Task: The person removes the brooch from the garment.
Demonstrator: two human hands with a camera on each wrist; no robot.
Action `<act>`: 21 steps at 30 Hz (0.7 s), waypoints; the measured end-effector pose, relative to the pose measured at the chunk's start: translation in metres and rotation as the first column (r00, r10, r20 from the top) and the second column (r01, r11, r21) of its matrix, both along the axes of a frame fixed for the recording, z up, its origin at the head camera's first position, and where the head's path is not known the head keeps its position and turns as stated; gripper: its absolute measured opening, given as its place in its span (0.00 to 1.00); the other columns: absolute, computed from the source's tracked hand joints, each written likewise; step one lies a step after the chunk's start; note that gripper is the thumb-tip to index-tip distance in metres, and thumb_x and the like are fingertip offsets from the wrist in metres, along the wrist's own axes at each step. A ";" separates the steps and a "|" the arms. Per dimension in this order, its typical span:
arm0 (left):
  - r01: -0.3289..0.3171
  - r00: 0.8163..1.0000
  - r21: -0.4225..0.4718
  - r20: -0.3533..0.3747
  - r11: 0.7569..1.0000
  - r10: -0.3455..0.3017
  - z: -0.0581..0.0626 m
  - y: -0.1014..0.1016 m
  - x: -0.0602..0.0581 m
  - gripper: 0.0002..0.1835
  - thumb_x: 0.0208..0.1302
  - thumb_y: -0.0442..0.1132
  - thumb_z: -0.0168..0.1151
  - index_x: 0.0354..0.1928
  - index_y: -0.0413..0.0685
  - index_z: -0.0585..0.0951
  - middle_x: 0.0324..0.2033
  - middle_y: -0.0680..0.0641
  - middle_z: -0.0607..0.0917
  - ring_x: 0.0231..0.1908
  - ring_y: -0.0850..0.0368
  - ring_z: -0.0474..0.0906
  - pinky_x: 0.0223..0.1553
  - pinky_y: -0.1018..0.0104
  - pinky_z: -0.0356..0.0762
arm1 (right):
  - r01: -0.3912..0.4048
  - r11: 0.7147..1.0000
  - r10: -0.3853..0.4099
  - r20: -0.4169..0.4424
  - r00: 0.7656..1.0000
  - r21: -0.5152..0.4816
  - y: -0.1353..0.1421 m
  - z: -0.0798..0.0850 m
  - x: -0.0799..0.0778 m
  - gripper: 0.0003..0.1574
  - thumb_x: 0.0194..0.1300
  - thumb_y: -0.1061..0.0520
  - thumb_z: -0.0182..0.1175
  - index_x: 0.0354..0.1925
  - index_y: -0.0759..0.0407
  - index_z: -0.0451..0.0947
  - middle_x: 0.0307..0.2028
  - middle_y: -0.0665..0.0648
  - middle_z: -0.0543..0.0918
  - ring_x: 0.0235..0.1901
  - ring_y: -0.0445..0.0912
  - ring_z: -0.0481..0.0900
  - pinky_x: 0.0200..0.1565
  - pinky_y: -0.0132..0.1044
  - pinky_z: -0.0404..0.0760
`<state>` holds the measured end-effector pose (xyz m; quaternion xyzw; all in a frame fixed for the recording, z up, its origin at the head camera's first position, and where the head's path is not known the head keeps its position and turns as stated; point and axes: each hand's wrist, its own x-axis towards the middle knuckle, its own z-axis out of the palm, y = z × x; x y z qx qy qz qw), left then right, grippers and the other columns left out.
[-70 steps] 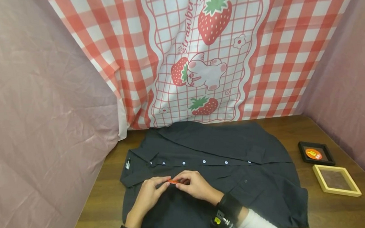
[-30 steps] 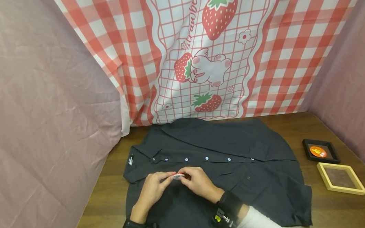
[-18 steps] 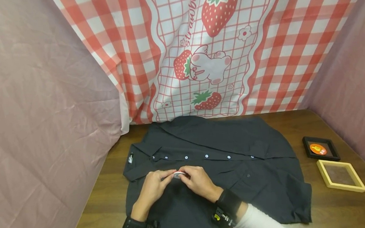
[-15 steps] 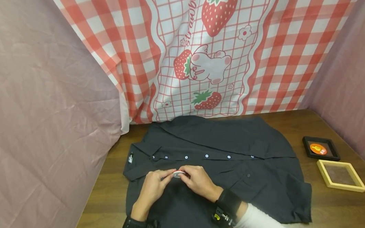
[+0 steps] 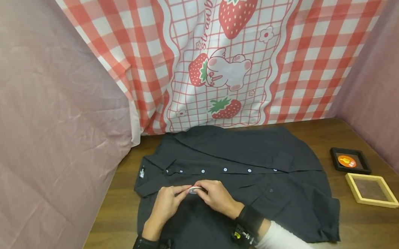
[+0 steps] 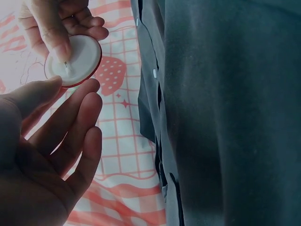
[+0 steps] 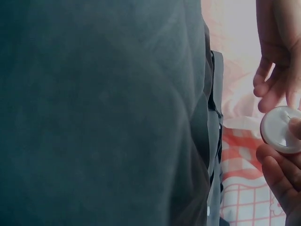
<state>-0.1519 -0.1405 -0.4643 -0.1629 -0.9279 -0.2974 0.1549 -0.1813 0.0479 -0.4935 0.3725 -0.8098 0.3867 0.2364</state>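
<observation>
A round pin badge (image 5: 193, 190) with a red edge is held above a dark button-up shirt (image 5: 204, 222) spread out flat. My left hand (image 5: 166, 203) pinches one side of its rim between thumb and fingers. From the other side my right hand (image 5: 220, 198) grips the badge. In the left wrist view the white back of the badge (image 6: 87, 54) shows, and the right thumb (image 6: 60, 49) lies on the pin there. The right wrist view also shows this white back (image 7: 277, 129), partly cut off by the frame edge. The badge's front is hidden.
At the right of the wooden table (image 5: 360, 225) lie a black frame (image 5: 334, 160) holding an orange round badge (image 5: 347, 161) and a light wooden frame (image 5: 355, 197). A red checked strawberry cloth (image 5: 284, 67) hangs behind. Pink drapes (image 5: 50, 128) flank both sides.
The badge has turned over between the fingers: its orange-red side showed first, now its white back does. Both hands have shifted slightly right and up in view. The shirt and frames lie unchanged.
</observation>
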 end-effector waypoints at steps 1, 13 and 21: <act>-0.004 1.000 0.003 0.007 1.000 0.004 0.000 0.000 0.000 0.08 0.58 0.42 0.69 0.40 0.54 0.90 0.36 0.53 0.91 0.25 0.69 0.76 0.27 0.71 0.75 | -0.008 1.000 0.008 0.008 1.000 0.001 0.000 0.000 -0.001 0.03 0.64 0.58 0.64 0.34 0.57 0.83 0.27 0.48 0.83 0.24 0.32 0.73 0.28 0.19 0.72; 0.009 0.998 0.039 0.062 0.999 -0.012 -0.004 0.000 0.000 0.09 0.60 0.42 0.67 0.41 0.51 0.90 0.38 0.52 0.90 0.24 0.72 0.72 0.27 0.75 0.72 | -0.013 1.000 0.012 0.096 0.995 0.011 0.002 -0.001 0.001 0.02 0.60 0.60 0.67 0.34 0.56 0.83 0.26 0.47 0.82 0.24 0.31 0.72 0.27 0.19 0.71; 0.009 0.992 0.054 0.122 0.999 -0.015 -0.003 0.003 0.000 0.09 0.63 0.40 0.65 0.43 0.50 0.89 0.41 0.51 0.90 0.34 0.66 0.83 0.34 0.70 0.80 | -0.036 0.999 0.036 0.110 0.993 -0.003 0.005 -0.001 -0.001 0.02 0.61 0.60 0.67 0.35 0.56 0.83 0.27 0.48 0.83 0.25 0.31 0.72 0.28 0.19 0.71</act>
